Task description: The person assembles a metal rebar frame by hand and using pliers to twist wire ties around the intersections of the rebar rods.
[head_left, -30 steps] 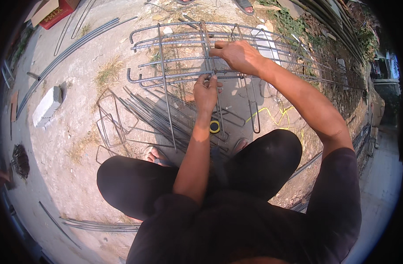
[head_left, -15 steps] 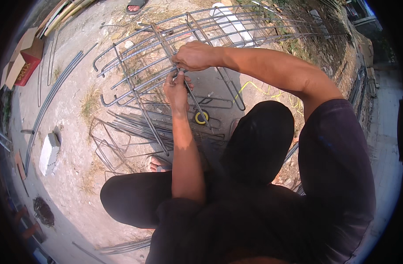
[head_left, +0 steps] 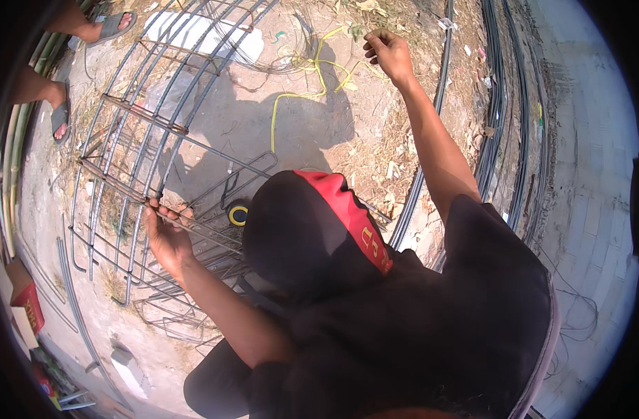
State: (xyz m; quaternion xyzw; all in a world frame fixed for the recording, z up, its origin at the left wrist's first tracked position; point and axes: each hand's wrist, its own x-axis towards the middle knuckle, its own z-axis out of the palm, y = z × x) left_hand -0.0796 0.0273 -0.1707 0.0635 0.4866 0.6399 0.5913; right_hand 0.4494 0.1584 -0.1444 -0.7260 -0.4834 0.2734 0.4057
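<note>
In the head view, dark clothing (head_left: 291, 241) hides what lies just right of and below the left hand (head_left: 169, 241); the upper edge cuts off the cage (head_left: 113, 181). The cage lies at that hand's grip and beyond, its long axis slanting up and rightward, hooked ends (head_left: 80, 269) down-left of the grip. Grey bars (head_left: 173, 160) run through brownish stirrups (head_left: 141, 112). The left hand is curled around its near edge — exact contact too small to tell. The right hand (head_left: 389, 56) is well apart, fingers bent — whether pinching anything, I cannot tell.
</note>
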